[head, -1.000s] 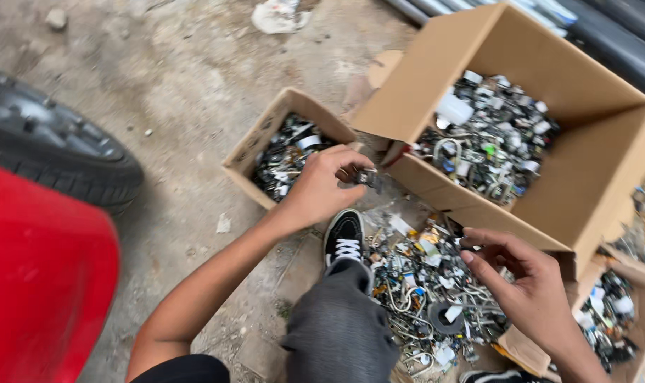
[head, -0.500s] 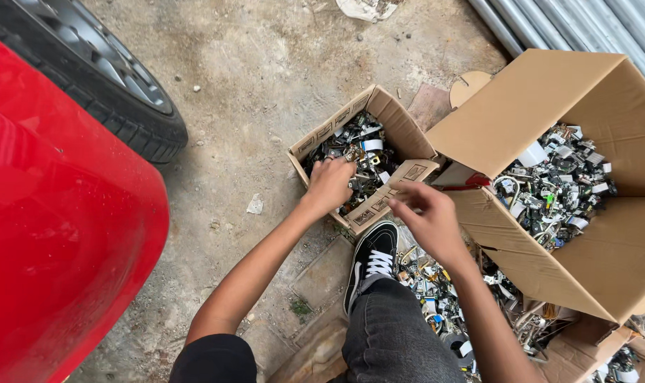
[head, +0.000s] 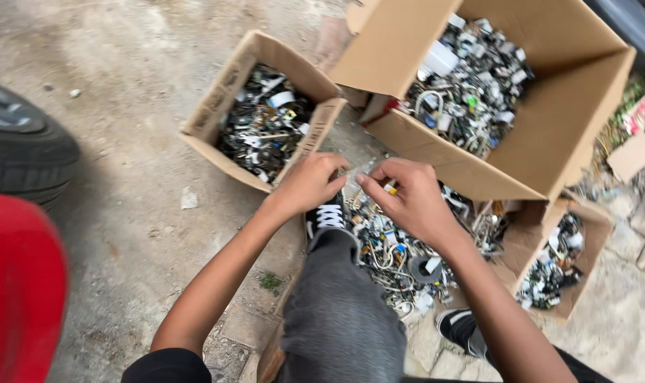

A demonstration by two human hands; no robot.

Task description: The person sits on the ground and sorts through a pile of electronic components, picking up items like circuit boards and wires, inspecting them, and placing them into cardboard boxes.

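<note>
My left hand [head: 310, 181] and my right hand [head: 405, 196] meet in front of me, both pinching one small metal scrap piece [head: 356, 174] with a yellow bit between the fingertips. They hover above a loose pile of small metal and plastic scrap parts [head: 400, 248] lying on the ground between my legs. Just left of my left hand stands a small open cardboard box [head: 216, 110] filled with dark metal parts. Behind my right hand a large open cardboard box [head: 563, 142] holds a heap of mixed scrap.
A third small cardboard box [head: 585, 241] with scrap sits at the right. My black sneaker [head: 327, 216] and grey trouser leg [head: 340, 312] lie below the hands. A car tyre [head: 25, 152] and red bodywork [head: 18, 284] are at the left on concrete ground.
My left hand has come out of the small box and my right hand has moved to meet it. Both now pinch one small piece together. The view has shifted right.
</note>
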